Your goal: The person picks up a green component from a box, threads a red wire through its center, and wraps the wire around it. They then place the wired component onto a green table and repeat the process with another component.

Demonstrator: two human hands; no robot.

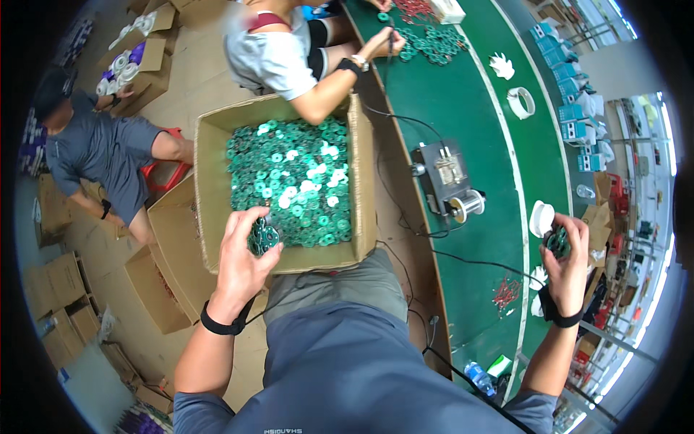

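Left hand (246, 264) and right hand (571, 264): each curled around green ring-shaped parts (264, 236).
Left cluster: between thumb and fingers, over the near left part of the carton (363, 181). Right cluster (557, 243): in half-closed fingers, at the green bench (455, 101), beside a white round piece (541, 218).

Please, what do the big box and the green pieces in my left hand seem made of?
Big box: matt brown cardboard, judging by its thick walls. Green pieces: probably coated circuit-board laminate, flat and slightly glossy, but plastic is possible.
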